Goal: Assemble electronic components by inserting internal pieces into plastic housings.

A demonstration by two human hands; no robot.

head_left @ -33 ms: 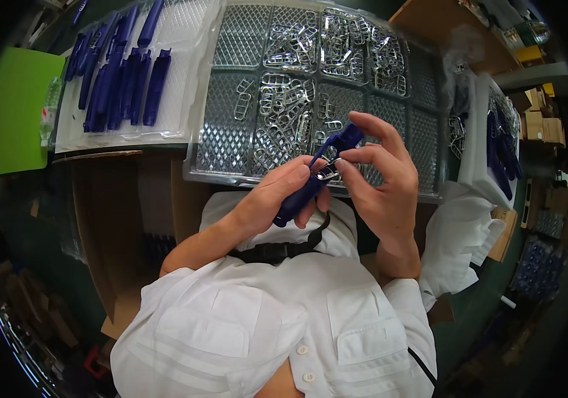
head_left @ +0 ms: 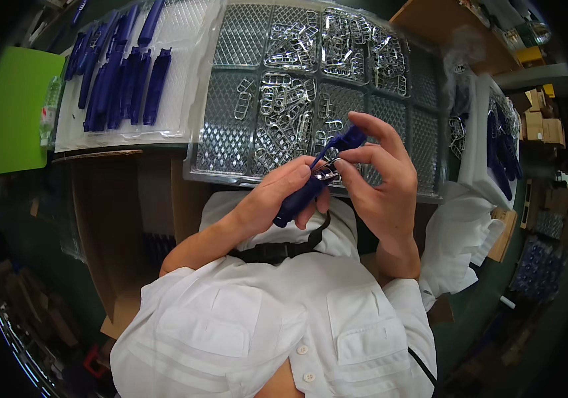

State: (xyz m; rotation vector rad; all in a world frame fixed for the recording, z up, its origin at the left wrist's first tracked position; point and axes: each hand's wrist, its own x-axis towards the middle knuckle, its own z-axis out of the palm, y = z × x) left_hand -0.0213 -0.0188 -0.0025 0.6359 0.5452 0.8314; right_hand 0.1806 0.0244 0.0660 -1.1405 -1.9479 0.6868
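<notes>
A dark blue plastic handle-shaped piece (head_left: 299,203) lies slanted in my left hand (head_left: 264,202), whose fingers are wrapped round its lower part. Its narrower upper end reaches toward my right hand (head_left: 385,182). A small shiny metal wire clip (head_left: 327,174) sits at the opening in the middle of the blue piece. The right thumb and a bent finger pinch at the clip's end, while another fingertip rests against the top of the blue piece. Just beyond both hands is a clear divided tray (head_left: 221,154) with many similar metal clips (head_left: 284,109).
Several blue handle pieces (head_left: 158,86) lie on a white textured sheet (head_left: 181,93) at the left, beside a green panel (head_left: 12,113). A white foam tray (head_left: 479,166) at the right bears more blue pieces and clips. An open cardboard box (head_left: 125,219) stands below the left table edge.
The upper end of the blue piece has tilted slightly to the right with my right fingers. My left hand has hardly moved.
</notes>
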